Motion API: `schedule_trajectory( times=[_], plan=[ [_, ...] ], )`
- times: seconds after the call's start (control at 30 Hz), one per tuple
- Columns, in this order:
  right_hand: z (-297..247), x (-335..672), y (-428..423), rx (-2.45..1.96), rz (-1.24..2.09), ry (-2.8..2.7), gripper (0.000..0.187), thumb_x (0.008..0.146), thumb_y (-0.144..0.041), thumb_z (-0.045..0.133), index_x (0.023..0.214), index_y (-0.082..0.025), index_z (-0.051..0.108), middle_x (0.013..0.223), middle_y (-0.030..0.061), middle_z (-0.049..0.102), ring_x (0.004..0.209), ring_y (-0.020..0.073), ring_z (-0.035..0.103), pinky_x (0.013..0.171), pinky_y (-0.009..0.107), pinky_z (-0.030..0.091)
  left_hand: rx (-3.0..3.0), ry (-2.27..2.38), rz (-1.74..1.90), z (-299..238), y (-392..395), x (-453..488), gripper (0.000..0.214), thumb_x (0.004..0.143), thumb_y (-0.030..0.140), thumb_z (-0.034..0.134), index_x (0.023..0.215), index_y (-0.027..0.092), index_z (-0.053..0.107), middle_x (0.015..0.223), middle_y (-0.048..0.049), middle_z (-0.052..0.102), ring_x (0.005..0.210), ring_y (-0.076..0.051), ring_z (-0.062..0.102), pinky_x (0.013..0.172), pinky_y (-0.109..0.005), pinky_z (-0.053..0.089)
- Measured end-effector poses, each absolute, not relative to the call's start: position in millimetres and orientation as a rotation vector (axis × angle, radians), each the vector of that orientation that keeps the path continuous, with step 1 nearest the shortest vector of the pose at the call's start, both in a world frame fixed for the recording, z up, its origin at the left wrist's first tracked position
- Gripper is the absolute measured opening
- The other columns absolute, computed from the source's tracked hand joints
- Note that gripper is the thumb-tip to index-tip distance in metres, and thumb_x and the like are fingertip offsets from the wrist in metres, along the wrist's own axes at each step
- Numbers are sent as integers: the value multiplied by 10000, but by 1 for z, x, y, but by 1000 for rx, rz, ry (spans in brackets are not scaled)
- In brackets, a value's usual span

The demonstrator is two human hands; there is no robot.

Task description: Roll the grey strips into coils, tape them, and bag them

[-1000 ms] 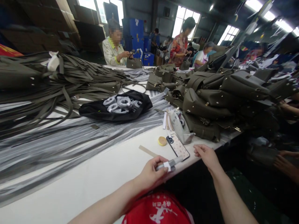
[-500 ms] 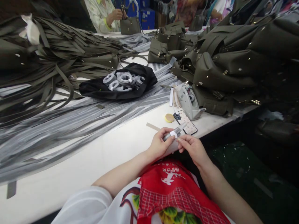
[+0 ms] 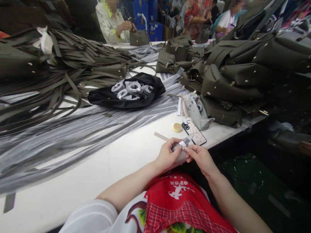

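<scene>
My left hand (image 3: pixel 169 152) is closed around a coiled strap (image 3: pixel 187 140), dark grey in clear plastic, with a white band about its middle. The fingers of my right hand (image 3: pixel 198 156) are pinched together at the near edge of the white band (image 3: pixel 182 144). Both hands are just over the front edge of the white table (image 3: pixel 136 155). Beyond them lie a phone in a patterned case (image 3: pixel 198 134), a round yellow tape roll (image 3: pixel 177 127) and a thin grey-brown strip (image 3: pixel 161 136).
A grey tape dispenser (image 3: pixel 197 113) stands behind the phone. Further back, a black bag (image 3: pixel 104 95) holds several coiled straps (image 3: pixel 133 87). Dark olive handbags (image 3: pixel 230 79) pile up at right; long straps (image 3: pixel 80 48) and plastic-covered strips (image 3: pixel 80 132) spread left. A co-worker (image 3: pixel 111 26) handles a bag opposite.
The camera view has tilted up slightly, so the scene sits lower. My right fingertips have come closer to the white band, and the left hand still holds the coiled strap.
</scene>
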State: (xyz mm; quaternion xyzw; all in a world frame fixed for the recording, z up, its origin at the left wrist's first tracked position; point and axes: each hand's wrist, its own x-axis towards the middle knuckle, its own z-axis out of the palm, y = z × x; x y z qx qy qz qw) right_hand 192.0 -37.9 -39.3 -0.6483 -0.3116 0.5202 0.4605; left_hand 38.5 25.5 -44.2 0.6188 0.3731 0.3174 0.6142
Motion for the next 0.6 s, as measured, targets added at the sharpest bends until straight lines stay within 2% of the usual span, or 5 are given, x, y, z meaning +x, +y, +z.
schedule_trajectory(
  times=[0.5, 0.6],
  plan=[
    [-40, 196, -47, -1603, 1326, -688, 442, 622, -576, 804, 685, -149, 708, 551, 10, 681, 442, 112, 597, 466, 222, 488, 1291, 854, 702, -47, 21, 45, 300, 816, 357, 645, 1015, 132, 642, 902, -67, 705, 820, -174, 627, 771, -280, 489],
    [-42, 193, -47, -1618, 1321, -698, 471, 612, -615, 787, 662, -155, 707, 530, 20, 681, 432, 126, 605, 452, 230, 486, 1264, 901, 707, -47, 19, 45, 337, 760, 383, 704, 984, 140, 638, 843, -42, 688, 760, -158, 605, 732, -264, 475]
  ],
)
